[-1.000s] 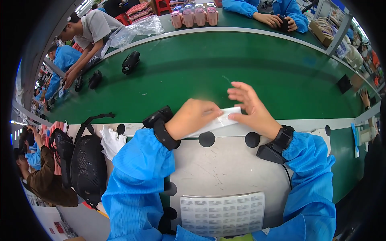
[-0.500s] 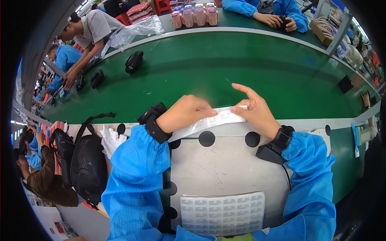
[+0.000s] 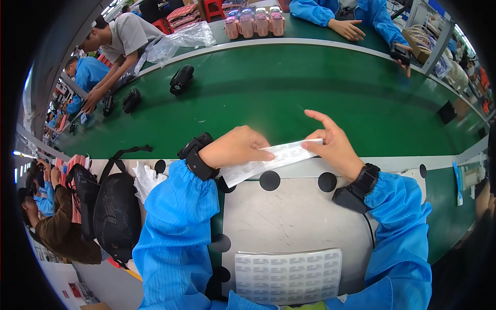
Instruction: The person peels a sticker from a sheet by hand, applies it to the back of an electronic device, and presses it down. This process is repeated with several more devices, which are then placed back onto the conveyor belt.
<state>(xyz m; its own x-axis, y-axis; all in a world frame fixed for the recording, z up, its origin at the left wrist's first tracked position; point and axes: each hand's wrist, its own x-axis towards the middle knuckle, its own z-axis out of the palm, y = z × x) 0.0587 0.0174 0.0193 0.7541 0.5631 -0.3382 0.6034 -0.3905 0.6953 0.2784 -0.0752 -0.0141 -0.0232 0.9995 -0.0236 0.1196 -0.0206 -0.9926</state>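
A white strip of printed labels (image 3: 287, 153) stretches between my two hands, above the far edge of the pale work board (image 3: 274, 212). My left hand (image 3: 238, 147) pinches it near the middle with thumb and fingers, and its left end hangs down free. The strip's right end is gripped by my right hand (image 3: 333, 150), between thumb and curled fingers, while the index finger points up and away. Close to my body lies a sheet of labels (image 3: 288, 275) in rows on the board. Black devices are strapped to both my wrists.
Round black discs (image 3: 269, 181) dot the board. Beyond lies a green belt (image 3: 248, 98) carrying black cylindrical devices (image 3: 182, 79). A black mesh bag (image 3: 118, 217) sits at left beside a white glove (image 3: 147, 181). Pink-based packs (image 3: 254, 23) stand across the belt, near co-workers.
The strip has tilted so more of its printed face and its left end show. My grip stays much the same. Across the belt, a co-worker's hands have parted, one carrying a black object rightward.
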